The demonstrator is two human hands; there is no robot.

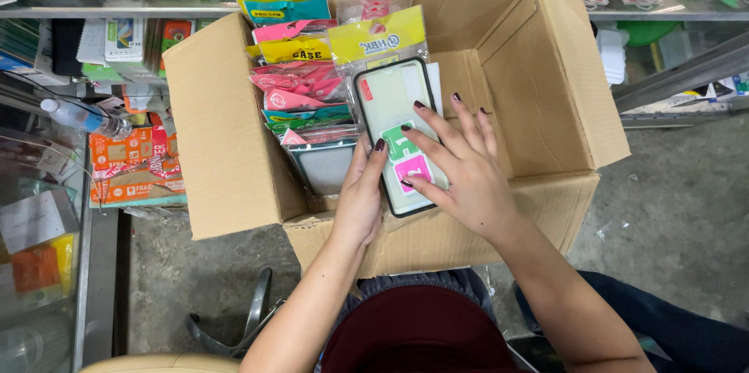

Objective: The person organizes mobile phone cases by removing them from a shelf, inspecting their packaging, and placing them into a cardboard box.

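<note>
Closest to me is the person's lap, a dark red garment (417, 338) between two bare forearms that reach forward into an open cardboard box (226, 147) resting against the knees. The left hand (360, 197) comes up along the near edge of a packaged phone case (394, 135), its thumb hooked over the case's left side and its grip closed on that edge. The right hand (460, 166) lies flat across the front of the same packet, fingers (437, 125) spread and pressing on the clear wrapper, the thumb down by the green and pink stickers near the bottom; this grip is wide and open, resting on the case rather than clasping it. The case stands tilted inside the box, toward the near wall and leaning against a row of other packets (308, 100) with pink, yellow and teal header cards that fills the left half of the box. The right half of the box shows bare cardboard, with its flaps (566, 69) folded outward. Left of the box, a stack of orange packages (136, 162) sits low beside a glass surface (39, 264). Under everything is a grey concrete floor (671, 209). Farthest off, metal shelves (117, 6) run across the back, crowded with more small packaged goods.
</note>
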